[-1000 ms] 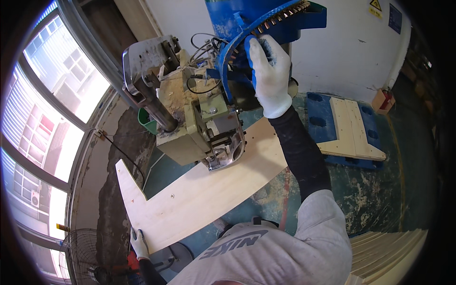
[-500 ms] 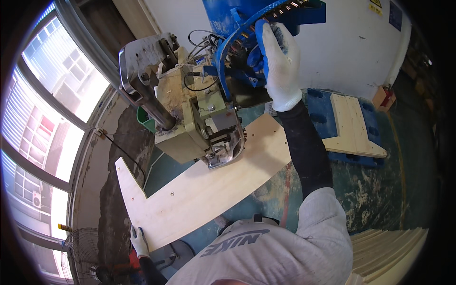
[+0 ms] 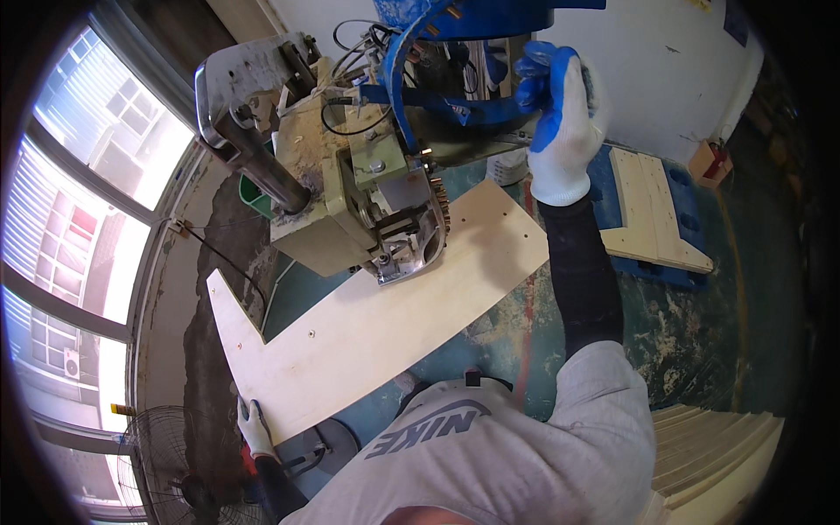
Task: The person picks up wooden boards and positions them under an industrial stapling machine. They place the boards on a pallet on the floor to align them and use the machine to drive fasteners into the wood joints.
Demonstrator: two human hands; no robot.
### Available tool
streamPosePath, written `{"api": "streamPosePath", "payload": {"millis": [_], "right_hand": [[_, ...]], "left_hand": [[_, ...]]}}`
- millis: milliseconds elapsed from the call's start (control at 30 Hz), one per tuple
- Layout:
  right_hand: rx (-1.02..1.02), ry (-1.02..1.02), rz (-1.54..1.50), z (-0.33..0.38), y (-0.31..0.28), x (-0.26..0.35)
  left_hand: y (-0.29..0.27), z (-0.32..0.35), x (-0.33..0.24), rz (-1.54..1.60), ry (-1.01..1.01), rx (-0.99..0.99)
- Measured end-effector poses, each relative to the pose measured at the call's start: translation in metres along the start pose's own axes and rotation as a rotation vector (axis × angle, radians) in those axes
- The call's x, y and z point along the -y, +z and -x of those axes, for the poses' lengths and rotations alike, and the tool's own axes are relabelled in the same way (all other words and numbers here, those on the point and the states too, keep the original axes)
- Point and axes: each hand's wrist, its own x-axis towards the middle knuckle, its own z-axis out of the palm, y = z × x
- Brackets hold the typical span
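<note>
Right hand [image 3: 560, 131], in a white glove with blue palm, is raised and gripping the blue guard [image 3: 437, 92] of the machine [image 3: 350, 192]. Left hand [image 3: 255, 429], gloved, clasps the lower corner of the long plywood board [image 3: 385, 324]. Board runs from left hand up under the machine head, below the right hand. Wooden pallet piece [image 3: 652, 219] lies right of the right forearm.

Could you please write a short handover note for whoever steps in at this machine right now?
Left hand: gloved, holding the near end of the curved plywood panel.
Right hand: gloved, raised onto the blue guard of the machine.
The panel lies under the machine head, which overlaps its far edge.
Done: panel positioned under the head; a few small holes show in it.
Left: cannot tell which points remain. More boards are stacked at lower right.
</note>
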Motion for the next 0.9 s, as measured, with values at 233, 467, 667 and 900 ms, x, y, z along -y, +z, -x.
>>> {"api": "streamPosePath", "payload": {"millis": [233, 467, 667, 900], "right_hand": [[-0.266, 0.218, 0.363, 0.099, -0.081, -0.028], [-0.578, 0.740, 0.442, 0.263, -0.139, -0.015], [-0.509, 1.045, -0.441, 0.312, -0.088, 0.009], [-0.433, 1.189, -0.168, 0.365, -0.085, 0.069]], "left_hand": [[-0.005, 0.002, -0.008, -0.056, -0.010, -0.002], [0.019, -0.027, -0.035, -0.010, -0.074, 0.104], [0.028, -0.078, -0.020, -0.040, -0.022, 0.170], [-0.009, -0.136, 0.005, -0.082, 0.047, 0.228]]}}
